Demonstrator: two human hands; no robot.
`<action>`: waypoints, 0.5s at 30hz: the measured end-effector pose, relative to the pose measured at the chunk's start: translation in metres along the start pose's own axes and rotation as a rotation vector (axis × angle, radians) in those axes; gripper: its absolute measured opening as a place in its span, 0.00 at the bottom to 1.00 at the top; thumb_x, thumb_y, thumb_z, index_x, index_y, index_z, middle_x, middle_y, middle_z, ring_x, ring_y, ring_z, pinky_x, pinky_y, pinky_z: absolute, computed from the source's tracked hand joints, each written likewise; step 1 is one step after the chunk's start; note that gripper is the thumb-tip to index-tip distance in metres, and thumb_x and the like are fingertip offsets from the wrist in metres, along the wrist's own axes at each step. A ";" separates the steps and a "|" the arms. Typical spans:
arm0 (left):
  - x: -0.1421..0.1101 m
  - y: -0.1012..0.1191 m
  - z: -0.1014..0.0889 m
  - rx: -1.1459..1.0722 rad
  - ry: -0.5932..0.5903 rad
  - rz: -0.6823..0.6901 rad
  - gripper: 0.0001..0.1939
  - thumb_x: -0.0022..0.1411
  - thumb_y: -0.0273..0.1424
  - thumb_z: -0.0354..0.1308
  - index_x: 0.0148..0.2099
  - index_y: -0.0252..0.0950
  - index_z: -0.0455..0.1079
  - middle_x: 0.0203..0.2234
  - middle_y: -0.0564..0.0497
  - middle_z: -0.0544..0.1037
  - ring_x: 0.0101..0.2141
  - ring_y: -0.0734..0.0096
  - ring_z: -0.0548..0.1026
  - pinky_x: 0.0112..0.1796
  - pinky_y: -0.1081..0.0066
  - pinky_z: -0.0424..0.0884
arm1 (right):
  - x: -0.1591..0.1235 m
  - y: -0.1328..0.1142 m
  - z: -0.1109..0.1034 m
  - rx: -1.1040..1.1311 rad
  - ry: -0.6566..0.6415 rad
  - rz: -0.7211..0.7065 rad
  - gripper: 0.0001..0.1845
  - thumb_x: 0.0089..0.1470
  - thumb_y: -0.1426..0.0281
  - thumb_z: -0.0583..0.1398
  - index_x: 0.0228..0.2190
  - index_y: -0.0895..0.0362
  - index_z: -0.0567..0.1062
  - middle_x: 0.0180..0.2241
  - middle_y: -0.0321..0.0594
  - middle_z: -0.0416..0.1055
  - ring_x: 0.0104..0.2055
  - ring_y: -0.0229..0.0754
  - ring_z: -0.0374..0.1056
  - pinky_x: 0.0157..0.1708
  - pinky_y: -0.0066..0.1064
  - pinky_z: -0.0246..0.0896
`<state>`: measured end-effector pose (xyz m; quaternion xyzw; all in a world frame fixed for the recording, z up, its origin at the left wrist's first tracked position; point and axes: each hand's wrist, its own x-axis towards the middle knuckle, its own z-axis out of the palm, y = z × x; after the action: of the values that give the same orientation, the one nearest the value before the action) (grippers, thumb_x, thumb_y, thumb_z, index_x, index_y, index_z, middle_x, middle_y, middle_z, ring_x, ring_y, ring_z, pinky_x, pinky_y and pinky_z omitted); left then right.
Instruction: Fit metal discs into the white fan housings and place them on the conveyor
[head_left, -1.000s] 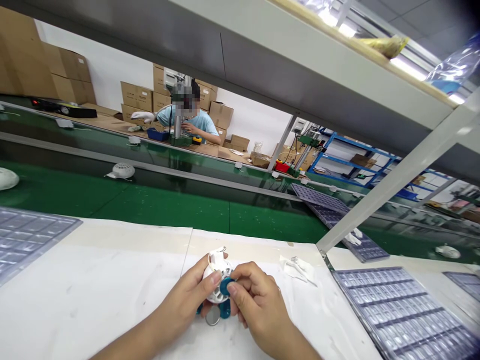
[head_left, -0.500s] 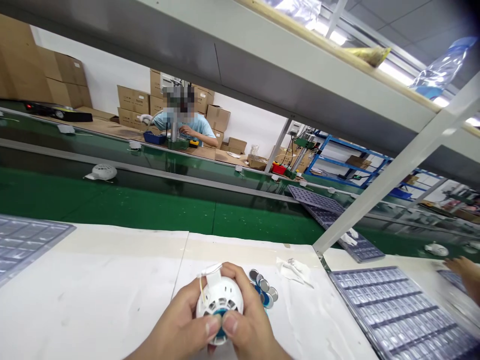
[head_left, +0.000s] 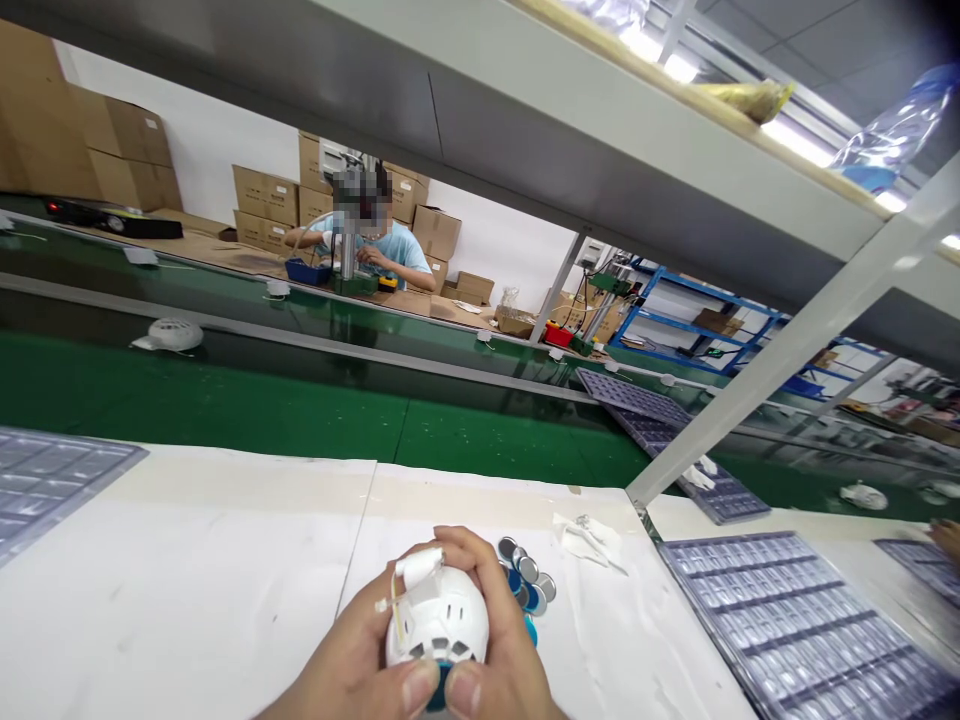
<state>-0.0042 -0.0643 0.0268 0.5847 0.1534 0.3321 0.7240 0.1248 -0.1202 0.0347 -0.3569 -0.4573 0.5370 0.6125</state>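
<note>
Both hands hold a white dome-shaped vented housing (head_left: 448, 610) low in the middle of the view, over the white work surface. My left hand (head_left: 356, 655) wraps round its left side and my right hand (head_left: 502, 640) its right side. The two thumbs press side by side on a blue disc (head_left: 437, 690) at the near face of the housing. From its upper left juts a small white block (head_left: 420, 566) with a thin pale wire and plug. Several silver and blue round discs (head_left: 529, 570) lie just beyond my right hand, partly overlapping. Fingertips behind the housing are hidden.
A crumpled white tissue (head_left: 589, 540) lies beyond the discs. Clear plastic trays (head_left: 795, 610) flank the surface on the right and left. Past the paper edge runs a green conveyor (head_left: 300, 400) carrying a similar housing (head_left: 174, 335). A white post (head_left: 750, 390) slants up to the overhead shelf.
The housing has tilted in my hands, so the blue disc sits lower and is less visible. On the conveyor the housings have slid left. At far right another person's hand has drawn back.
</note>
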 end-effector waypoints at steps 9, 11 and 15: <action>-0.005 0.006 0.012 -0.090 0.102 -0.081 0.31 0.50 0.52 0.63 0.51 0.40 0.69 0.38 0.46 0.73 0.36 0.55 0.70 0.38 0.62 0.68 | -0.010 0.010 0.005 -0.241 0.231 -0.045 0.47 0.39 0.37 0.62 0.53 0.54 0.68 0.50 0.51 0.69 0.51 0.63 0.66 0.49 0.47 0.66; -0.005 0.011 0.015 -0.134 0.151 -0.129 0.30 0.49 0.52 0.64 0.50 0.39 0.69 0.37 0.47 0.72 0.36 0.57 0.70 0.39 0.63 0.67 | -0.011 0.013 0.005 -0.235 0.253 -0.061 0.45 0.41 0.38 0.61 0.54 0.54 0.68 0.52 0.51 0.68 0.53 0.62 0.65 0.52 0.47 0.63; -0.003 0.016 0.015 -0.146 0.171 -0.258 0.30 0.51 0.52 0.64 0.49 0.38 0.68 0.31 0.51 0.71 0.29 0.68 0.66 0.29 0.70 0.64 | -0.009 0.013 0.003 -0.138 0.180 -0.003 0.44 0.44 0.40 0.62 0.56 0.52 0.64 0.49 0.48 0.70 0.45 0.54 0.70 0.45 0.42 0.68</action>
<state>-0.0020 -0.0754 0.0451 0.4755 0.2637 0.2953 0.7856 0.1179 -0.1265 0.0216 -0.4441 -0.4368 0.4691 0.6260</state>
